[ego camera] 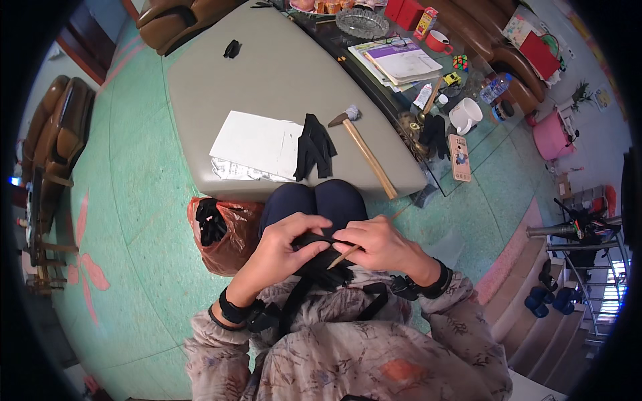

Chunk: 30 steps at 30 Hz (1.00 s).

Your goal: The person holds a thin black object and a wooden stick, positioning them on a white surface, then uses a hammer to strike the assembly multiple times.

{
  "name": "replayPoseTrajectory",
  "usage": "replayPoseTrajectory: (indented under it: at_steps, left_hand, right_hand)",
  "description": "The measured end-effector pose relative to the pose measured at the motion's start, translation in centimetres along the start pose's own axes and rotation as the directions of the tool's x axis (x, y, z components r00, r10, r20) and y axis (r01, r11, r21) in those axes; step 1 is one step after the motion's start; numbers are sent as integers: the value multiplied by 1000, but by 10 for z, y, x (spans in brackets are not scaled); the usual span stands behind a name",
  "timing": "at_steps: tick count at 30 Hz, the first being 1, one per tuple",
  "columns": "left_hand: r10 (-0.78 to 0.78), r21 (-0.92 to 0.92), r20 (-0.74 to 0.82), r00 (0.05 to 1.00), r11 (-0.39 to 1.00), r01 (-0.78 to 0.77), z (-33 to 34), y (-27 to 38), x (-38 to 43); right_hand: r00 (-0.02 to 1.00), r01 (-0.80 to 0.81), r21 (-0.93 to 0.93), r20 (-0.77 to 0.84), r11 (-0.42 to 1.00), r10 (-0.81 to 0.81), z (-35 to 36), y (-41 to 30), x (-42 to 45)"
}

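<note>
Over my lap, my left hand [286, 245] pinches a black fabric-like strip [313, 239] between thumb and fingers. Opposite it, my right hand [373, 241] grips a thin wooden stick [342, 256] and also seems to pinch the strip's other end. The stick lies aslant, its pointed tip toward me and its far end emerging beyond the knuckles. More black pieces [328, 273] lie bunched in my lap below the hands. The fingers partly hide the strip, so its full shape is unclear.
On the grey padded bench [241, 80] lie white papers [258, 143], black strips [315, 148] and a wooden-handled hammer [368, 155]. An orange-red plastic bag [230, 240] holding black pieces stands at left. A glass table [494, 130] carries a mug [465, 114] and a phone [460, 158].
</note>
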<state>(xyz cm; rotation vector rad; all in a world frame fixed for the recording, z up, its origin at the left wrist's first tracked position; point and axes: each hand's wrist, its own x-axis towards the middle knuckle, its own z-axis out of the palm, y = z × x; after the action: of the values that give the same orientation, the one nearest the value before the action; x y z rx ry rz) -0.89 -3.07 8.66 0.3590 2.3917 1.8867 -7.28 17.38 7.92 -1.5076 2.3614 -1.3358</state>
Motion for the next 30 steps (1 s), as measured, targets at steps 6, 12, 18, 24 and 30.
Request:
replayPoseTrajectory:
  at_steps: [6,12,18,24,30]
  left_hand:
    - [-137,-552,-161,977,834,26,19,-21,-4]
    - [-197,-624,-194,961,780,34,24,-31,-6]
    - [-228,-660,-151,962,748,74,18,-20,-5]
    - [-204,-640,-122,971,764,80,8,-16,-5]
    - [-161,-538,-154,975,841,54,4,-18,-6]
  right_hand:
    - [991,-73,140,-104,988,88,11,-4,3]
    - [989,-96,89,-100,991,104,13,-4,0]
    - [988,-100,88,-113,991,109,19,-1,-3]
    - [989,-26,48,-142,999,32,19,-1,-3]
    - [985,-72,68,-150,995,82,20,-10,-2]
